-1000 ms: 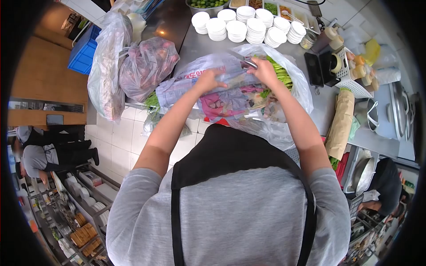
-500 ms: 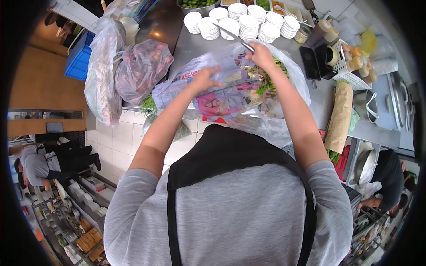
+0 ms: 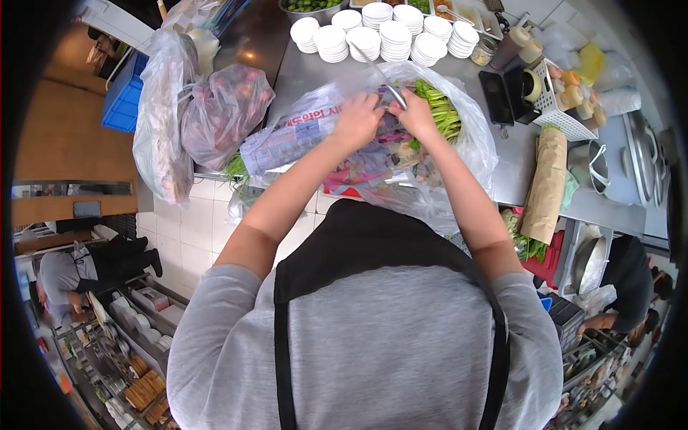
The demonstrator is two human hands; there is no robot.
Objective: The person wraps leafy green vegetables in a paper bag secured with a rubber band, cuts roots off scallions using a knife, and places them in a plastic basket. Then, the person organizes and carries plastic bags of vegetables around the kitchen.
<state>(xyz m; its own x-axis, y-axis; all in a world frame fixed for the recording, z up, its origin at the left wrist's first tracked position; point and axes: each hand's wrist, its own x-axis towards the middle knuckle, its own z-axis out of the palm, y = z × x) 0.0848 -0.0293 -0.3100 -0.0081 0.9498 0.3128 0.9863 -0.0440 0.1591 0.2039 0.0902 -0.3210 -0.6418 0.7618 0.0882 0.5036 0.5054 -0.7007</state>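
Head view: newspaper bundle (image 3: 287, 147) lies at upper centre of the frame, slanting across an open clear plastic bag (image 3: 479, 147) on the metal counter (image 3: 517, 161). Leafy greens (image 3: 444, 115) show at its right end, stalks bare; more green tips poke out at its left end

Left hand (image 3: 358, 120) rests on the paper near the middle, fingers bent and close together; cannot tell whether they pinch a fold. Right hand (image 3: 416, 115) just beside it, fingers wrapped round the handle of a knife (image 3: 390, 89), blade pointing to the upper left, toward stacks of white dishes (image 3: 364, 43)

Handling, by judgement: bundle probably light for its bulk, soft, giving under pressure; paper likely tears easily, more so if damp. Plastic probably slippery. Stalks seem crisp, leaves easily bruised. Best hold: flat palm under the wrapped middle, or gathered stalks, well off the blade
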